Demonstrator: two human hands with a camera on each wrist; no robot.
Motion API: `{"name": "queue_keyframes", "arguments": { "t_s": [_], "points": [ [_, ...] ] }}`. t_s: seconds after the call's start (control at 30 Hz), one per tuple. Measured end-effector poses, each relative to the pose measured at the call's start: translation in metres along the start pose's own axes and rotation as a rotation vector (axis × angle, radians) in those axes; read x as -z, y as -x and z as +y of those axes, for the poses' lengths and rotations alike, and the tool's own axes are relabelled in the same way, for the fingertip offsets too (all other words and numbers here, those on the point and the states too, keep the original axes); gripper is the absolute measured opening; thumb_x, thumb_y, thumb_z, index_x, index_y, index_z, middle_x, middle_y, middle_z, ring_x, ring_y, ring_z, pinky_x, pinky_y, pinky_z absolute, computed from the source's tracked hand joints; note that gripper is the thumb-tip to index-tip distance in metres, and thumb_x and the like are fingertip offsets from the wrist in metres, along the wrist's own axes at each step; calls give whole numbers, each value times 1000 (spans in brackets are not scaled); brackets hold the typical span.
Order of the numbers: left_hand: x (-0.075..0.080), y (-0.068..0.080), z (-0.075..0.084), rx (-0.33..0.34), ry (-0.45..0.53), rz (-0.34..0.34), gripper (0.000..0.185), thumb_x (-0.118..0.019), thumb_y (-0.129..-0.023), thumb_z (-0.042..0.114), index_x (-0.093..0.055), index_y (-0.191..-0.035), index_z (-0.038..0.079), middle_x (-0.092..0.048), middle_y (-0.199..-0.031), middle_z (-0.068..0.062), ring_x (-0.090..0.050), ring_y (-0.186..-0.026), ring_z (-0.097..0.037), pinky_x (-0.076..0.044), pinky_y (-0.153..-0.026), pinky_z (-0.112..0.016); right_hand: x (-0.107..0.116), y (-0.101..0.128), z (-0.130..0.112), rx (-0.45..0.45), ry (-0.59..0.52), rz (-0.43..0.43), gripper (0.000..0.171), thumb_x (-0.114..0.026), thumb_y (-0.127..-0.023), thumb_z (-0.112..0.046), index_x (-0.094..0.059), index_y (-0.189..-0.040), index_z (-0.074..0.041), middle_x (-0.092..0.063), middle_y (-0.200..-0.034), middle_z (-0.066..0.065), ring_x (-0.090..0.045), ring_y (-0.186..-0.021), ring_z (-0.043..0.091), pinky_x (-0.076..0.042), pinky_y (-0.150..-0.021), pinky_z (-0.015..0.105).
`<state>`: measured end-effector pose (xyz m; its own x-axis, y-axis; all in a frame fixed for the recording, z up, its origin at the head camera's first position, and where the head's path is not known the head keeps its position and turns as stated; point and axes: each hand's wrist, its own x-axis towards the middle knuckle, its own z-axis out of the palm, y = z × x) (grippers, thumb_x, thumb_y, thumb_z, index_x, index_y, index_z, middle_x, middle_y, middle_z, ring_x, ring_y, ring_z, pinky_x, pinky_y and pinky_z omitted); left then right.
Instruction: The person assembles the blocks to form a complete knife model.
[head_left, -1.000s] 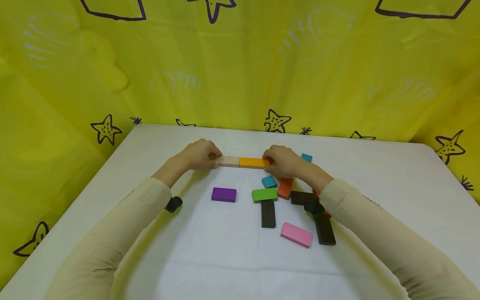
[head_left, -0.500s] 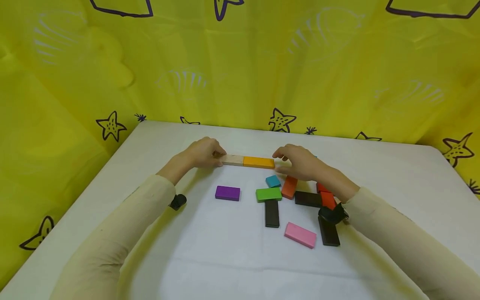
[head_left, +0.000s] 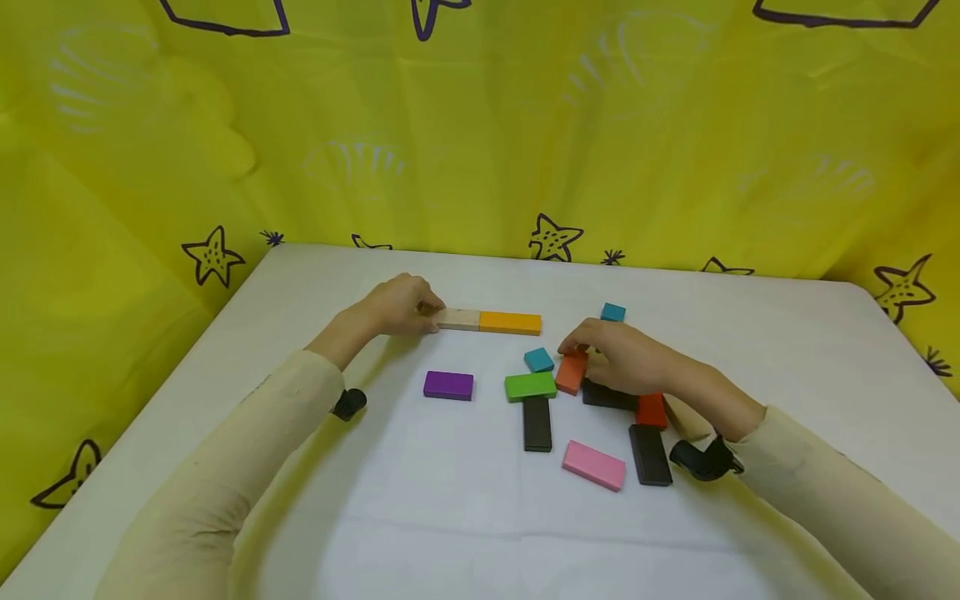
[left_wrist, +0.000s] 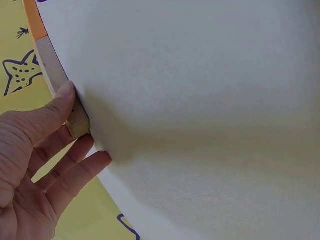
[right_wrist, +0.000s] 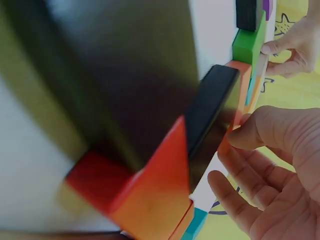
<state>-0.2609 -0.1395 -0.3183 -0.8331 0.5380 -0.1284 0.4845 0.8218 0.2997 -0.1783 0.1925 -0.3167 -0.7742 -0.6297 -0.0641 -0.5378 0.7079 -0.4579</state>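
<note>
Looking down from the head view, the white worktop (head_left: pixel 750 333) fills the lower frame. Left of centre, the left hand (head_left: pixel 397 307) pinches the near end of a pale wooden block (head_left: pixel 459 319), which lies end to end against a yellow-orange block (head_left: pixel 511 322). Right of centre, the right hand (head_left: pixel 626 358) curls its fingertips onto an orange block (head_left: pixel 572 372); whether that grip is closed round it cannot be told from here. A dark block (head_left: pixel 603 396) lies partly under that hand. Near them lie a green block (head_left: pixel 530 387), a small teal block (head_left: pixel 538 360), a purple block (head_left: pixel 448 385), a pink block (head_left: pixel 594 465) and a red block (head_left: pixel 650 410).

At the left wrist, the left hand (left_wrist: pixel 35 170) sits at lower left, thumb pressed on the wooden block (left_wrist: pixel 57 82) and fingers beneath it, grasping it.

At the right wrist, the right hand (right_wrist: pixel 280 175) fills the lower right, thumb touching the orange block (right_wrist: pixel 235 120) beside the dark block (right_wrist: pixel 210 115); the fingers hang loosely spread, not closed.
</note>
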Motion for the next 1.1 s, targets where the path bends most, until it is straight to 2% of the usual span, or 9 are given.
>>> {"name": "queue_keyframes", "arguments": {
  "t_s": [0.47, 0.9, 1.1],
  "points": [
    [5, 2, -2, -12, 13, 8, 36, -76, -82, 15, -70, -116, 6, -66, -102, -8, -50, -88, -21, -44, -76, -35, 3, 13, -1, -90, 76, -3, 28, -63, -87, -1, -67, -114, -5, -62, -111, 7, -55, -95, 23, -50, -86, 42],
    [5, 1, 0, 12, 23, -20, 37, -75, -83, 17, -69, -118, 6, -64, -104, -9, -50, -90, -22, -44, -79, -36, -1, 21, 8, -30, 51, -22, 26, -65, -87, -2, -63, -113, -5, -58, -102, 1, -53, -86, 18, -49, -78, 33],
    [5, 0, 0, 6, 23, -27, 36, -75, -83, 17, -70, -117, 7, -64, -102, -8, -49, -90, -22, -43, -79, -35, 0, 22, 9, -51, 52, -10, 27, -66, -87, -4, -61, -114, -5, -58, -103, 3, -53, -87, 19, -50, -79, 34]
  ]
}}
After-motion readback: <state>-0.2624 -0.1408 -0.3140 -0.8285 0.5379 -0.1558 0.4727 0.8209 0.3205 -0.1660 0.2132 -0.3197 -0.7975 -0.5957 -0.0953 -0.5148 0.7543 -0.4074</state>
